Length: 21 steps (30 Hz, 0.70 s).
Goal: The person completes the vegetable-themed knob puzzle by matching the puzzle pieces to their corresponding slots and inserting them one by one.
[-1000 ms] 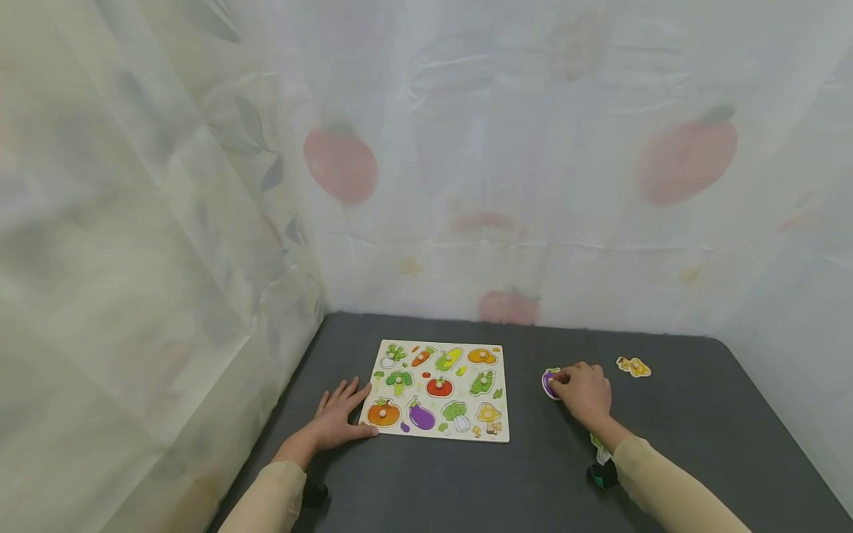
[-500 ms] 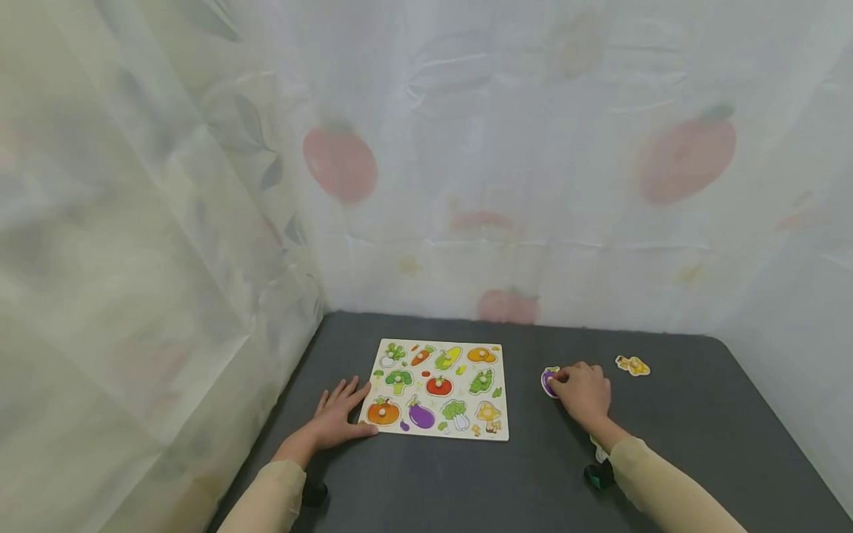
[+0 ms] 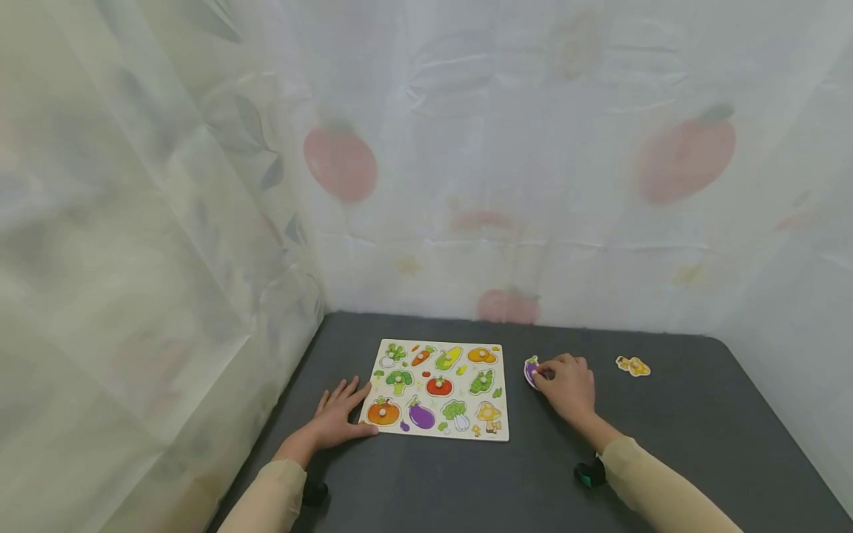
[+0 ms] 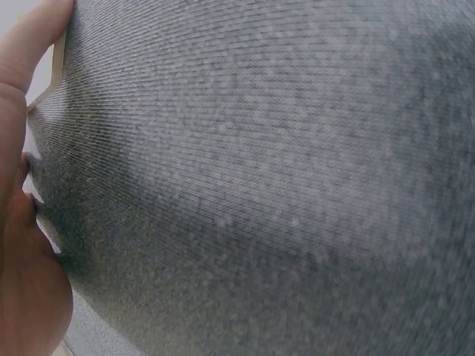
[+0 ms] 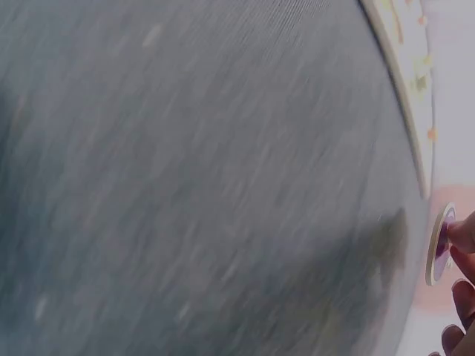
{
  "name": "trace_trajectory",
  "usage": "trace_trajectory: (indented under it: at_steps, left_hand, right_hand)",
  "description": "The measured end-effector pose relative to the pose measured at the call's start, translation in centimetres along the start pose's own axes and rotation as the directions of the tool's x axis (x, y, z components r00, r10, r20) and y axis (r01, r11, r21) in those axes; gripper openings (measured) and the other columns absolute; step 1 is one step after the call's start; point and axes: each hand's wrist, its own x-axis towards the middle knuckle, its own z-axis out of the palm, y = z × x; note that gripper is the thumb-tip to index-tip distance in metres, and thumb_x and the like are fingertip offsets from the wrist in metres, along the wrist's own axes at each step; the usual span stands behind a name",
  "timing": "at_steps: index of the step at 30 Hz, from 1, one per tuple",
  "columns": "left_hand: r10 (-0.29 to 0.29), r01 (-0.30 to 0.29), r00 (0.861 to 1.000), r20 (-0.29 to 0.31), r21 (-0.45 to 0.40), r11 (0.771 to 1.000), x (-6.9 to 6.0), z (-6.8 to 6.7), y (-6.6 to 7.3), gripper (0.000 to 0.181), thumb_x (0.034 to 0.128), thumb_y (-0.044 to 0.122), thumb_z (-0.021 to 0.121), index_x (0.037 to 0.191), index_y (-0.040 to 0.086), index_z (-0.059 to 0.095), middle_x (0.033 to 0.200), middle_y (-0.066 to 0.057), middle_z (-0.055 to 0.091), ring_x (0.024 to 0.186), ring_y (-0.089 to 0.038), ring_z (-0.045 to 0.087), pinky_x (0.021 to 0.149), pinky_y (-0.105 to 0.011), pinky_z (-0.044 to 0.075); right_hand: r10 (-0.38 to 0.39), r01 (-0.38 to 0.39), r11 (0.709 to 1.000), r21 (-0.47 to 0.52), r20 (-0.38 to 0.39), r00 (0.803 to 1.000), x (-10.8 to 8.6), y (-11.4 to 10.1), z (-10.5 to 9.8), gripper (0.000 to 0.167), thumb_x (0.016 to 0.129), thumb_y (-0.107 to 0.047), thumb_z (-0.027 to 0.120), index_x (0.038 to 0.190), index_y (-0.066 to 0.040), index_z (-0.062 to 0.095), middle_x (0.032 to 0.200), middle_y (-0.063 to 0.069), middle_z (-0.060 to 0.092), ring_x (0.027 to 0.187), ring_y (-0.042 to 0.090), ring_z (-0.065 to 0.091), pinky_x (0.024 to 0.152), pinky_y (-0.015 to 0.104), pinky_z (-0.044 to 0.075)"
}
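Note:
My right hand (image 3: pixel 569 388) pinches an eggplant puzzle piece (image 3: pixel 531 371) by its knob, just right of the puzzle board (image 3: pixel 460 436). The right wrist view shows the eggplant piece (image 5: pixel 439 248) held tilted, with the board's edge above it. My left hand (image 3: pixel 338 416) lies with spread fingers at the board's lower left, its thumb and fingertips touching the edge. In the left wrist view, the thumb (image 4: pixel 26 48) rests by the board's corner. Vegetables such as a pumpkin (image 3: pixel 383 413), a tomato (image 3: pixel 440 386) and broccoli (image 3: pixel 399 380) show on the board, several with knobs.
A yellow mushroom-shaped piece (image 3: pixel 634 366) lies on the dark grey table (image 3: pixel 453 488) at the right. A black wrist strap part (image 3: pixel 589 474) hangs under the right wrist. Printed curtains (image 3: pixel 533 185) stand behind the table and on both sides.
My right hand has lifted the eggplant piece and moved it left and slightly away, toward the board. The left hand and the board have stayed in place.

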Motion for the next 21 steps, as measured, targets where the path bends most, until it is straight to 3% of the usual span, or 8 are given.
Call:
trace_trajectory:
  at_steps: [6,11,21]
  left_hand:
    - [-0.009,0.009,1.000,0.000,0.015,1.000,0.0,0.0,0.1,0.102,0.0835,0.064,0.076,0.163,0.018,0.031,0.169,-0.018,0.018,0.154,-0.045,0.006,0.118,-0.069,-0.001]
    - [-0.013,0.013,1.000,0.001,0.020,1.000,-0.1,0.0,0.0,0.102,0.0835,0.064,0.076,0.163,0.018,0.031,0.169,-0.018,0.018,0.154,-0.045,0.007,0.119,-0.069,-0.001]
    - [-0.012,0.012,1.000,0.001,0.013,1.000,0.0,0.0,0.1,0.102,0.0835,0.064,0.076,0.163,0.018,0.031,0.169,-0.017,0.018,0.154,-0.045,0.006,0.119,-0.068,-0.002]
  right_hand:
    - [-0.050,0.048,0.998,0.040,0.044,0.998,-0.2,-2.6,0.8,0.018,0.086,-0.029,0.083,0.092,-0.013,0.081,0.104,0.009,0.063,0.106,0.033,0.050,0.092,0.055,0.040]
    - [-0.115,0.112,0.992,0.062,0.057,0.992,-0.5,-4.5,1.7,0.015,0.086,-0.029,0.083,0.092,-0.015,0.082,0.102,0.005,0.063,0.105,0.031,0.050,0.089,0.052,0.041]
    - [-0.138,0.127,0.988,0.091,0.123,0.983,-0.8,-8.0,3.5,0.013,0.087,-0.034,0.081,0.091,-0.022,0.082,0.105,0.001,0.065,0.106,0.027,0.051,0.085,0.045,0.041]
